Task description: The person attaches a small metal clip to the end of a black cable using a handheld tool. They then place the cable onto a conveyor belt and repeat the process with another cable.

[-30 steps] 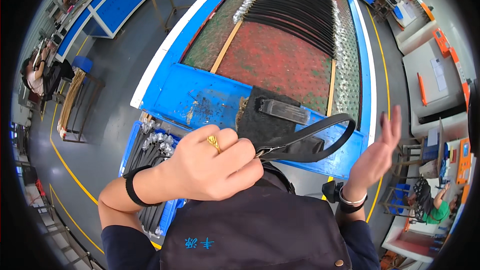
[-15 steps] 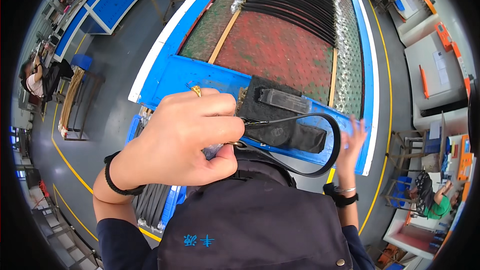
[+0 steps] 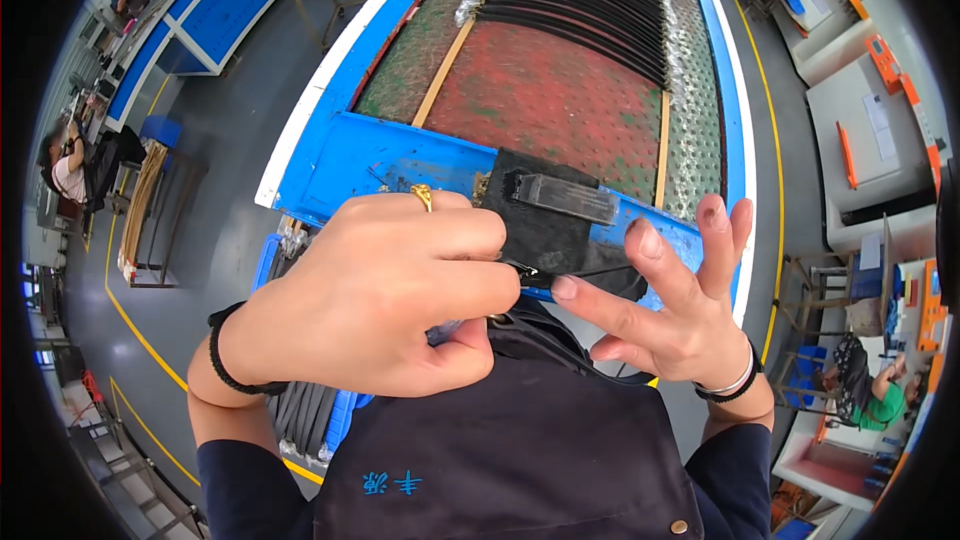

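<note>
- Two hands meet at the picture's centre: the left hand (image 3: 385,295) is clenched around a thin black strap (image 3: 590,277), apparently at its metal end.
- Right hand (image 3: 665,315), at 4 o'clock, fingers spread, fingertips touching the strap.
- Black pad (image 3: 560,225) lies on the blue bench (image 3: 350,165) at 12 o'clock.

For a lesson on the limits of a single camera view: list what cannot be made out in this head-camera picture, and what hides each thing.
- Black strap, head view: its near end is hidden inside the closed left hand.
- Metal piece under the left hand: mostly covered by the fingers, kind unclear.
- Black pad on the blue table edge: front hidden by both hands; right hand.
- Strap bin at lower left: cut by the forearm.
</note>
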The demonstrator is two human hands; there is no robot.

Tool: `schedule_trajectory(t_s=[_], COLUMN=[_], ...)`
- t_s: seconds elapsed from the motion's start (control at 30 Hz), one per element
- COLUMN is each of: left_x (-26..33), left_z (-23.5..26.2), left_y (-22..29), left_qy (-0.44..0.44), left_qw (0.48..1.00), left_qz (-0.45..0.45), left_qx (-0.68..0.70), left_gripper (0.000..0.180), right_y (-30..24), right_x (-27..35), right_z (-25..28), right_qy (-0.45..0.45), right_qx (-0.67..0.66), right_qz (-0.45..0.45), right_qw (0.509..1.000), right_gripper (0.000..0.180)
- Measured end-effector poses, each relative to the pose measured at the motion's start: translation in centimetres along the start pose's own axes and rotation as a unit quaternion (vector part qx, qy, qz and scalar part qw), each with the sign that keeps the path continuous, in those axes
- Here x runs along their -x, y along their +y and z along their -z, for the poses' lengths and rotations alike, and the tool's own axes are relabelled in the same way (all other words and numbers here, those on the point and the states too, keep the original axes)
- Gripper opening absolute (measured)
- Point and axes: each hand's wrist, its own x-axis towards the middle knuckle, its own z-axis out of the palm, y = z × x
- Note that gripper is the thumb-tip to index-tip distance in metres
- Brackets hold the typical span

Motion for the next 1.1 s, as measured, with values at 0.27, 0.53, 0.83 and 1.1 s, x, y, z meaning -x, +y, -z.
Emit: schedule_trajectory(t_s=[0.27, 0.53, 0.83, 1.1], left_x=[0.9, 1.2, 0.8, 0.7], left_z=[0.2, 0.2, -0.3, -0.7], left_y=[-0.2, -0.8, -0.6, -0.3], left_qy=[0.016, 0.036, 0.024, 0.021], left_qw=[0.999, 0.985, 0.969, 0.966], left_qz=[-0.010, -0.103, -0.173, -0.175], left_qx=[-0.049, -0.137, -0.175, -0.187], left_gripper=[0.018, 0.021, 0.018, 0.019], right_y=[2.2, 4.0, 3.4, 3.8], right_x=[3.0, 16.4, 18.6, 5.7], right_z=[0.3, -11.7, -14.0, -0.2], right_qy=[0.184, 0.090, -0.178, 0.118], right_qx=[-0.178, -0.167, -0.015, -0.170], right_qz=[-0.073, -0.451, -0.373, -0.250], right_qw=[0.964, 0.872, 0.911, 0.946], right_gripper=[0.039, 0.029, 0.019, 0.037])
